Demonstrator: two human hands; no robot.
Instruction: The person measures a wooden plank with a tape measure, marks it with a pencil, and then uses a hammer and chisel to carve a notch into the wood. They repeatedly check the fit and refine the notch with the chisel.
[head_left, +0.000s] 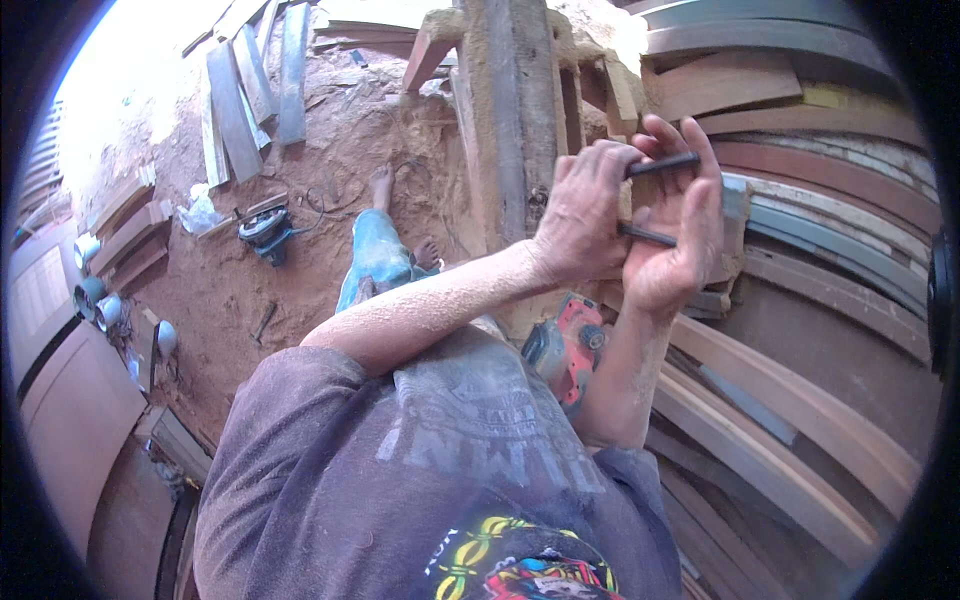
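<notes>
Both my hands are raised in front of a rough upright wooden post (512, 120). My left hand (583, 215) is closed over one end of a dark metal tool with two thin bars, the upper bar (668, 162) and the lower bar (648, 236). My right hand (682, 235) faces it, with its fingers hooked over the upper bar and its palm against the lower one. What the bars join to is hidden inside my left hand. Sawdust covers both forearms. A red and black power tool (568, 345) sits below my hands, by my right forearm.
Curved wooden boards (800, 400) are stacked at the right. Red dirt ground (300, 290) at the left holds a blue power tool (265, 230), loose planks (240, 100) and several small cups (100, 310). My jeans leg and bare feet (385, 200) show beside the post.
</notes>
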